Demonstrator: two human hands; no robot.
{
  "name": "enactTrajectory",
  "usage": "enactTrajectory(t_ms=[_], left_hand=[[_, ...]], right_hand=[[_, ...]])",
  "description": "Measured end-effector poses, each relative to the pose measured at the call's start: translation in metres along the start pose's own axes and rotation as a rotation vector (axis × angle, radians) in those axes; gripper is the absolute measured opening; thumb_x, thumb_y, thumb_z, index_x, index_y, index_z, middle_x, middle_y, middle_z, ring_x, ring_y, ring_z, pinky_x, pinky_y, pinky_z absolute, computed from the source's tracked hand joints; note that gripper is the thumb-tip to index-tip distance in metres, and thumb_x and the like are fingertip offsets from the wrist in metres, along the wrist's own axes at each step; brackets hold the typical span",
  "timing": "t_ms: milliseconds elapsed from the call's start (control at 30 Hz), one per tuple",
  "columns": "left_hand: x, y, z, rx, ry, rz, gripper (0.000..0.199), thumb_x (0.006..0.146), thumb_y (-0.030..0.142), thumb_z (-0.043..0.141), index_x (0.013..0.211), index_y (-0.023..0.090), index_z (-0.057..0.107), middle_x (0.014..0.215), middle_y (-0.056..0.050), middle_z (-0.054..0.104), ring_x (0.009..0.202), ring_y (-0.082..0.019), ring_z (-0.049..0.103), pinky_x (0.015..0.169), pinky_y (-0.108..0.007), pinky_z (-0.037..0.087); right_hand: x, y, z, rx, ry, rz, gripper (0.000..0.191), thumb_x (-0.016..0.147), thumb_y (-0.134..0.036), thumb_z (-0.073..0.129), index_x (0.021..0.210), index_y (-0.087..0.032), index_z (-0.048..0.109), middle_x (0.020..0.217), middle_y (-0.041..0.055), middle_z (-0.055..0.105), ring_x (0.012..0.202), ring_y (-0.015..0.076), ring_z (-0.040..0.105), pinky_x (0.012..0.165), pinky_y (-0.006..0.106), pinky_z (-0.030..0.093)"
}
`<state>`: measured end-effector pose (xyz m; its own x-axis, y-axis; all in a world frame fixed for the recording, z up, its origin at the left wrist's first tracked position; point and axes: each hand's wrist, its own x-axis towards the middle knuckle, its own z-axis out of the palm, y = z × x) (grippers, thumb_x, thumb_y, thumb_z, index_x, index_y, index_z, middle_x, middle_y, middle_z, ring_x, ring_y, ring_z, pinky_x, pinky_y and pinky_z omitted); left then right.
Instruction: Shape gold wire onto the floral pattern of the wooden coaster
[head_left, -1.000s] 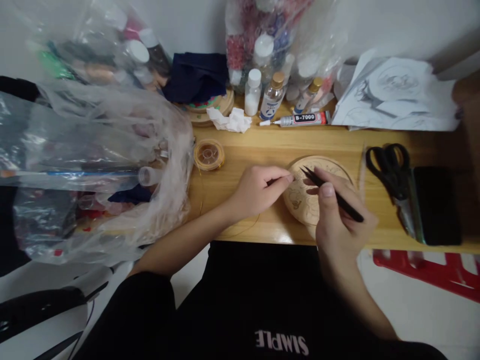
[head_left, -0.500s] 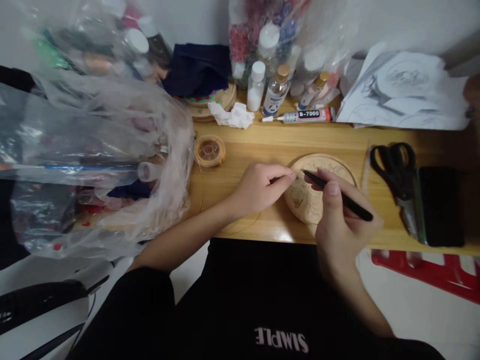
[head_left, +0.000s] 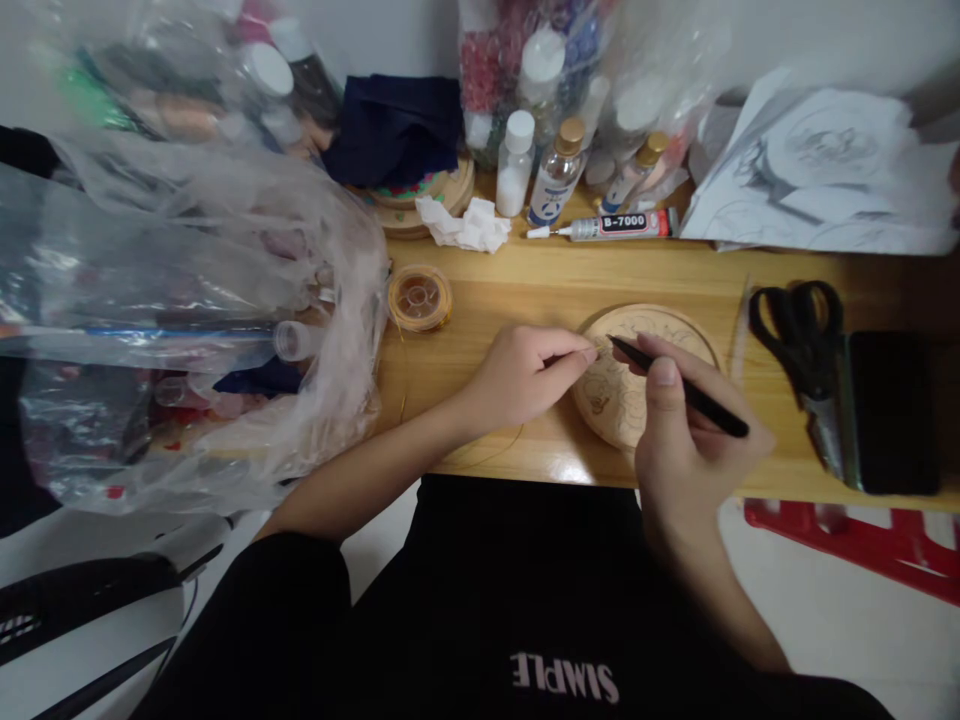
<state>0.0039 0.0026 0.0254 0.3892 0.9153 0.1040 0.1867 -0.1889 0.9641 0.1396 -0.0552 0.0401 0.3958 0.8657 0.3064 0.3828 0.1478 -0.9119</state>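
Observation:
A round wooden hoop (head_left: 645, 318) with pale, line-drawn fabric lies on the wooden table. My left hand (head_left: 525, 375) is pinched at the hoop's left side, thumb and forefinger together; what they hold is too small to make out. Fingers of my right hand (head_left: 686, 440) wrap round a black pointed tool (head_left: 701, 400), its tip over the upper part of the fabric, close to my left fingertips. A spool of golden thread (head_left: 420, 298) rests to the left, and a thin thread trails from it along the table.
Black scissors (head_left: 806, 350) and a dark phone (head_left: 892, 410) lie at the right. Behind stand small bottles (head_left: 555, 180), a glue tube (head_left: 622, 226), crumpled tissue (head_left: 469, 225) and printed papers (head_left: 825, 170). Plastic bags (head_left: 187, 260) fill the left side.
The view has shifted slightly, so the hoop, scissors and phone appear a little farther right. Both hands keep nearly the same pose, the black tool still in my right hand.

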Motion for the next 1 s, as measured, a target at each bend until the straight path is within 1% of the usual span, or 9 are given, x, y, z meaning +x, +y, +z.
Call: enactTrajectory(t_ms=[200,500,733,867,1000], left_hand=[[0.0,-0.0002,0.0003,0.001,0.003,-0.029,0.018,0.09,0.018,0.06,0.081,0.018,0.075,0.079,0.0,0.075,0.07,-0.01,0.066,0.066,-0.021,0.047],[0.0008,0.0003,-0.0002,0.007,0.007,-0.041,0.018,0.09,0.016,0.06,0.081,0.018,0.076,0.081,0.0,0.076,0.071,-0.01,0.066,0.066,-0.02,0.047],[0.0005,0.0008,-0.0005,0.022,0.01,-0.042,0.018,0.09,0.018,0.06,0.08,0.018,0.075,0.077,0.001,0.075,0.068,-0.01,0.065,0.065,-0.021,0.046],[0.0005,0.0002,0.0,0.015,0.006,-0.037,0.019,0.09,0.018,0.059,0.079,0.018,0.075,0.077,0.0,0.075,0.069,-0.01,0.065,0.065,-0.021,0.047],[0.0009,-0.0014,-0.0001,0.027,-0.011,-0.047,0.019,0.09,0.018,0.058,0.08,0.019,0.075,0.079,0.001,0.075,0.071,-0.011,0.066,0.068,-0.022,0.048]], right_hand=[[0.0008,-0.0018,-0.0007,-0.025,0.002,0.007,0.016,0.091,-0.026,0.062,0.101,-0.02,0.073,0.097,0.0033,0.075,0.089,0.0181,0.073,0.085,0.038,0.059],[0.001,-0.004,-0.0003,0.022,0.01,0.01,0.015,0.091,-0.024,0.062,0.099,-0.02,0.074,0.095,0.0025,0.075,0.087,0.0178,0.073,0.085,0.037,0.059],[-0.0002,-0.0036,0.0003,-0.004,0.012,0.02,0.015,0.091,-0.026,0.062,0.099,-0.021,0.074,0.094,0.0026,0.075,0.087,0.0185,0.073,0.084,0.038,0.059],[-0.0006,-0.002,-0.0008,-0.039,0.003,-0.006,0.016,0.091,-0.026,0.061,0.1,-0.022,0.073,0.095,0.0026,0.075,0.087,0.0188,0.073,0.084,0.038,0.059],[0.0019,0.0008,-0.0044,-0.078,-0.049,-0.059,0.015,0.091,-0.023,0.06,0.1,-0.021,0.073,0.097,0.0029,0.075,0.09,0.0188,0.072,0.085,0.039,0.059]])
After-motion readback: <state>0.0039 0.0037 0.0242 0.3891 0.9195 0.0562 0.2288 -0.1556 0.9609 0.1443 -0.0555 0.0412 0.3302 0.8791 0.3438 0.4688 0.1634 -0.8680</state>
